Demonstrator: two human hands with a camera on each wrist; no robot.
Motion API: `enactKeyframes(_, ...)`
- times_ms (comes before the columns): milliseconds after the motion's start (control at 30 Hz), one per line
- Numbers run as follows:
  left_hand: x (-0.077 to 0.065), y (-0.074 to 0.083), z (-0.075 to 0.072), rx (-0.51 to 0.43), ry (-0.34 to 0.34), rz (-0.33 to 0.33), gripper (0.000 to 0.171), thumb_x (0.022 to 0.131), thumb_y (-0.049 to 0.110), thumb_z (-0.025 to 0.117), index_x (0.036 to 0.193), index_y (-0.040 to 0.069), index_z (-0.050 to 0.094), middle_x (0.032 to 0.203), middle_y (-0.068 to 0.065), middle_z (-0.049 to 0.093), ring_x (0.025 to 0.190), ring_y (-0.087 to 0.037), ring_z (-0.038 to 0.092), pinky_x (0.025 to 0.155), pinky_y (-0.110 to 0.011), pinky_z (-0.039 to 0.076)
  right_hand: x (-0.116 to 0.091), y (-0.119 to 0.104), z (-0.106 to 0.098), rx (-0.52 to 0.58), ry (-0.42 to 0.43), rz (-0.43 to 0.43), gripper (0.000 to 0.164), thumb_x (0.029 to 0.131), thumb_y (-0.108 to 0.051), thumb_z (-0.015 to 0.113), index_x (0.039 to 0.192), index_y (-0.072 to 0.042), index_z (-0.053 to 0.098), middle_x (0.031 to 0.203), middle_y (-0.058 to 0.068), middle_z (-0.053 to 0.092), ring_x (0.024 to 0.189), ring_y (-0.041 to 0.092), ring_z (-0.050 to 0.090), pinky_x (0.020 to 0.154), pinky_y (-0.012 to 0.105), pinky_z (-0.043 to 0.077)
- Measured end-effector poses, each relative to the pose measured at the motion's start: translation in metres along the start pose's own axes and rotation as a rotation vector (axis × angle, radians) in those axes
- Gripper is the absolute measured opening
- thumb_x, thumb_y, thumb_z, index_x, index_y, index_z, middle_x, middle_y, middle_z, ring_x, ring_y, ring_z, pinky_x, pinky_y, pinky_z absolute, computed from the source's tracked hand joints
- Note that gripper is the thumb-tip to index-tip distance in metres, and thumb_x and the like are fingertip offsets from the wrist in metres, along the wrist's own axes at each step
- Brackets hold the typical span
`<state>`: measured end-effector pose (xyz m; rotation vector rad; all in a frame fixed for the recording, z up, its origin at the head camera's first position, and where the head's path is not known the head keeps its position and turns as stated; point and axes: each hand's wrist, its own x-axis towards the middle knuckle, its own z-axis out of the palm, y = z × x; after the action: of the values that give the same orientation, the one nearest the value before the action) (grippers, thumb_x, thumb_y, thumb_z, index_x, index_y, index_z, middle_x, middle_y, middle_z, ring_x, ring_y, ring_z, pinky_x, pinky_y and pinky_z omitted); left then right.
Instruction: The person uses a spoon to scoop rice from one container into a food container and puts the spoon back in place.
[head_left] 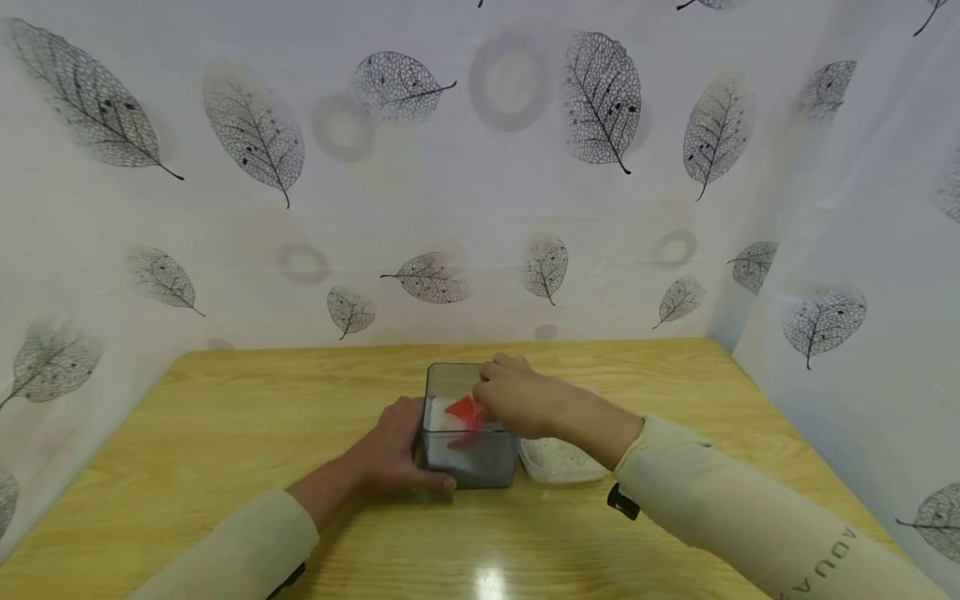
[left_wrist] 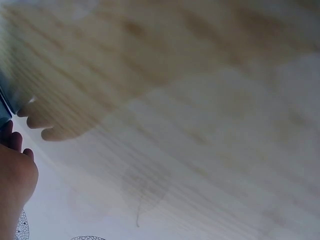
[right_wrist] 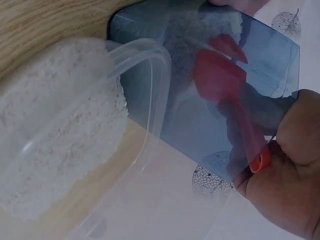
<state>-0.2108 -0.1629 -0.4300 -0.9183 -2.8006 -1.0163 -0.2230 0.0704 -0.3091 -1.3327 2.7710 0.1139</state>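
Note:
A see-through grey container [head_left: 480, 468] holding white rice [head_left: 444, 414] stands on the table. My left hand [head_left: 393, 454] grips its left side, thumb along the front and fingers along the side wall; in the left wrist view that hand [left_wrist: 17, 175] shows only at the left edge. Above the container's right rim, my right hand [head_left: 525, 402] reaches in and holds a red scoop [head_left: 467, 412] by its handle. Through the clear wall, the right wrist view shows the scoop's head [right_wrist: 218, 75] near the rice, the handle end between thumb and fingers.
Just right of the container sits a clear plastic tub [head_left: 564, 473], partly hidden beneath my right forearm. White rice [right_wrist: 60, 120] lies in it. The wooden table [head_left: 285, 417] meets a pale leaf-print curtain [head_left: 480, 183] at the back, with more curtain along both sides.

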Motion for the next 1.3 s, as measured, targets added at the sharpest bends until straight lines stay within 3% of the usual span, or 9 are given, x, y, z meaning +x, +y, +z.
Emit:
enactKeyframes(300,0.000,0.001,-0.002,0.009,-0.007,-0.014,0.093,0.064,0.070,0.081,0.137,0.022,0.047,0.123,0.011,0.056,0.110,-0.011,0.046,0.100,-0.043,0.037,-0.004,0.004,0.003,0.108,0.088,-0.045,0.015,0.095,-0.025,0.066,0.098,-0.010,0.067,0.097,0.001,0.059,0.091,0.019,0.047,0.079,0.033,0.035)
enactKeyframes(833,0.003,-0.004,0.001,-0.012,-0.005,-0.034,0.090,0.063,0.067,0.084,0.136,0.029,0.048,0.122,0.016,0.056,0.111,-0.009,0.046,0.101,-0.042,0.037,-0.011,0.009,0.013,0.082,0.280,-0.064,0.015,0.093,-0.023,0.069,0.096,-0.008,0.066,0.094,0.001,0.056,0.086,0.018,0.042,0.078,0.033,0.033)
enactKeyframes(1067,-0.002,-0.003,-0.001,-0.002,0.002,-0.054,0.099,0.062,0.069,0.083,0.140,0.022,0.045,0.127,0.010,0.055,0.113,-0.012,0.046,0.101,-0.045,0.039,-0.014,0.009,0.017,0.132,0.294,0.009,0.018,0.099,-0.024,0.061,0.105,-0.008,0.066,0.101,0.003,0.058,0.093,0.021,0.042,0.080,0.037,0.035)
enactKeyframes(1300,0.000,-0.001,0.000,-0.006,0.012,-0.007,0.095,0.063,0.071,0.081,0.139,0.028,0.045,0.125,0.014,0.055,0.109,-0.010,0.046,0.098,-0.042,0.039,-0.019,0.014,0.020,0.227,0.327,0.057,0.017,0.099,-0.022,0.062,0.106,-0.007,0.067,0.104,0.004,0.058,0.097,0.021,0.044,0.085,0.040,0.037)
